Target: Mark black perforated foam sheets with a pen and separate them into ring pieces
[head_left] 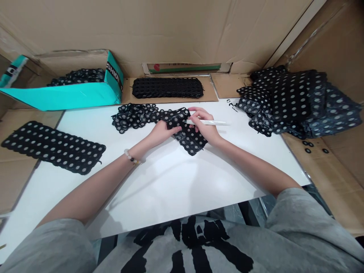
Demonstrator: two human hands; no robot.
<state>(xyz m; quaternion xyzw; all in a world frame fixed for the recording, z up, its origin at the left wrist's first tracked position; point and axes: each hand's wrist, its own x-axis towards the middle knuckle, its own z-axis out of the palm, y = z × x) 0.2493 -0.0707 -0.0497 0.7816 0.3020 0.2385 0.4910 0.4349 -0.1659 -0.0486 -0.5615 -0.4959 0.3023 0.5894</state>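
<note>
Blk cloth [191, 141] & 1 wht tool [214, 123] occupy hands [160, 134] [209, 131].

looks like a small workshop corner: cardboard walls [182, 30] behind a white table [159, 189], dotted black pieces [298, 98] heaped up in batches.

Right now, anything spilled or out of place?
Yes: four loose black rings lie scattered on the cardboard at right, apart from the big dotted pile. Small black scraps also litter the white tabletop left of that pile, too small to identify.
</note>
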